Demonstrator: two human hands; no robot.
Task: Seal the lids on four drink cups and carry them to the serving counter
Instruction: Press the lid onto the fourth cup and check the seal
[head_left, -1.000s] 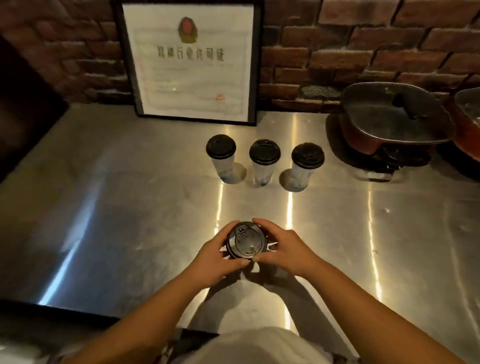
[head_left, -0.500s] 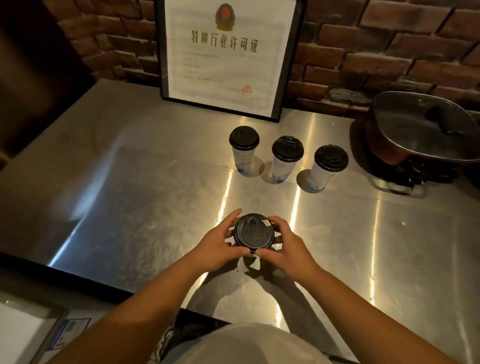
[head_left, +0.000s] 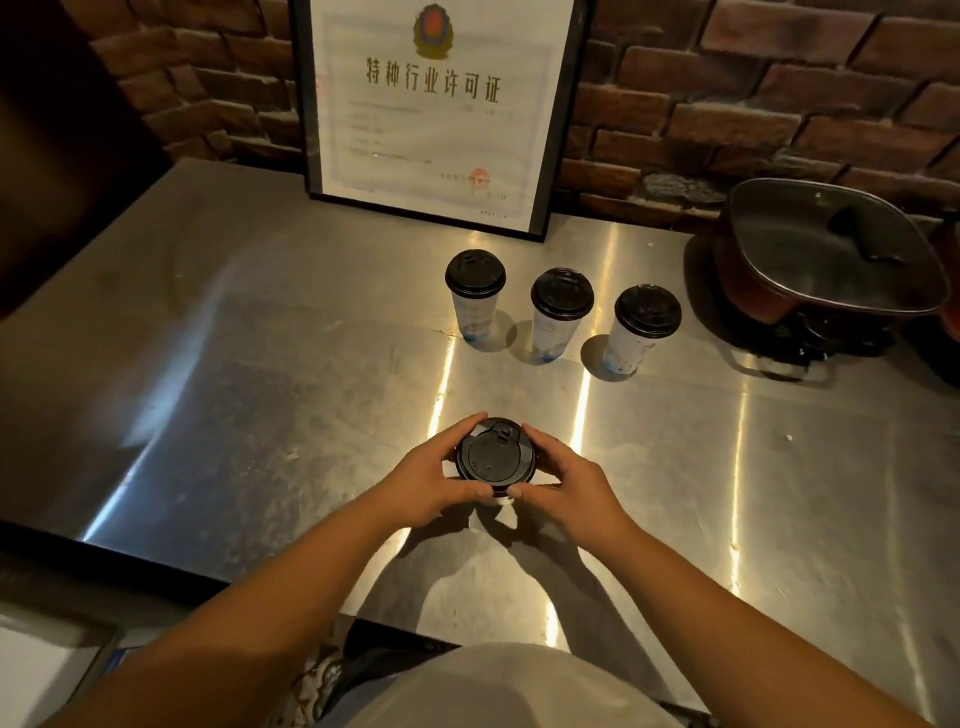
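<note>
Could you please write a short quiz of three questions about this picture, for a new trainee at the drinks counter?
1. True or false: every drink cup on the steel counter wears a black lid.
2. How many lidded cups stand in the row in front of the framed certificate? A) two B) three C) five
3. Fill in: the left hand and the right hand both clasp the ______ of the near cup.

Key: 1 true. 2 B: left cup, middle cup, right cup. 3 lid.
</note>
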